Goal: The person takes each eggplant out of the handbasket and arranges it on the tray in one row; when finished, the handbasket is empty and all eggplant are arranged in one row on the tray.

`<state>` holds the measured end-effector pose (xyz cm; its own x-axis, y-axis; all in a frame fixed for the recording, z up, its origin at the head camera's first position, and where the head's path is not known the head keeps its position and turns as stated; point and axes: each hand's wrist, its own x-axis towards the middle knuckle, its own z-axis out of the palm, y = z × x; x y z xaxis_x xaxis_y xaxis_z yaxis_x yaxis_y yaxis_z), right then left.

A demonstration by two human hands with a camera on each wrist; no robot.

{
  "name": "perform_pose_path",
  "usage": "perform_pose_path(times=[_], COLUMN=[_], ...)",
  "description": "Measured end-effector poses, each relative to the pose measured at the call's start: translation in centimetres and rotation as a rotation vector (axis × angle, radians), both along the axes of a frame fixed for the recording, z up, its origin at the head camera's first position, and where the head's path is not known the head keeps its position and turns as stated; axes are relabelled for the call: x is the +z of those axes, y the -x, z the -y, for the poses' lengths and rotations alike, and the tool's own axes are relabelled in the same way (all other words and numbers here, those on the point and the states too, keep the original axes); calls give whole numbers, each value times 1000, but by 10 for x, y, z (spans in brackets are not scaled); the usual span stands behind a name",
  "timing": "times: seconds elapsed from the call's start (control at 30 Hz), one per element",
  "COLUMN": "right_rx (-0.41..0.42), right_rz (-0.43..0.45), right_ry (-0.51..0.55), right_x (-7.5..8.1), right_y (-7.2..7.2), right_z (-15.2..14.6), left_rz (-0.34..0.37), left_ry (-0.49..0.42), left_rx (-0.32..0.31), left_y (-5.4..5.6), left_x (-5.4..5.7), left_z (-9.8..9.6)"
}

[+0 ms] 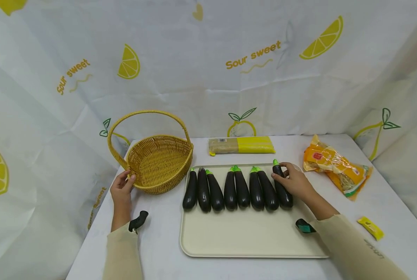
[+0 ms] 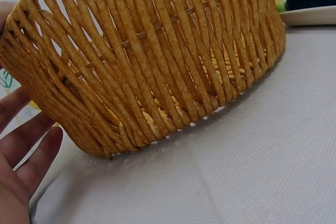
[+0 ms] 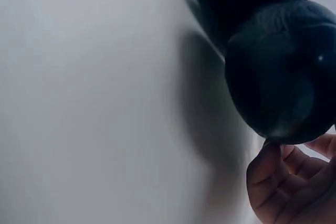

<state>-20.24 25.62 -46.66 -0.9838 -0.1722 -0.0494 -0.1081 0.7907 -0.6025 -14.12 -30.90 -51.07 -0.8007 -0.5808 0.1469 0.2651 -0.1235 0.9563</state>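
Note:
My left hand (image 1: 123,188) grips the near left rim of a yellow-brown wicker basket (image 1: 163,186) with a tall arched handle. In the left wrist view the fingers reach around the basket's woven side (image 2: 157,51). My right hand (image 1: 297,182) holds the rightmost eggplant (image 1: 283,196) between thumb and fingers near its green stem end. Its rounded dark end (image 3: 283,77) fills much of the right wrist view, with the fingertips beyond it. Several more eggplants (image 1: 230,192) lie in a row, stems away from me, on a cream tray (image 1: 243,241). Nothing shows inside the basket.
Behind the tray lies a long yellow and clear packet (image 1: 241,145). An orange bag (image 1: 334,163) of dry food rests at the right, with a small yellow packet (image 1: 370,228) nearer. A white patterned cloth (image 1: 208,58) hangs behind and beside the white table (image 1: 159,241).

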Motion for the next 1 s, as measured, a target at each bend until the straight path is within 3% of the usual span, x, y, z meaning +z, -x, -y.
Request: perform_pose_path(times=[0.27,0.73,0.87,1.0], right_rx=[8,21,7,-3], right_rz=[18,1,2,1], right_ry=[-50,-86,-76,-71], right_x=[-8,-4,0,4], right_y=[-1,-2,-3,-3], right_z=[1,3,4,4], left_rz=[-25,4,-14,-49], left_ry=[1,7,29,96], left_rx=[-26,-17,-5,50], left_y=[0,-1,-1,-2], left_x=[0,0,-4,-3], left_z=[-2,1,3,4])
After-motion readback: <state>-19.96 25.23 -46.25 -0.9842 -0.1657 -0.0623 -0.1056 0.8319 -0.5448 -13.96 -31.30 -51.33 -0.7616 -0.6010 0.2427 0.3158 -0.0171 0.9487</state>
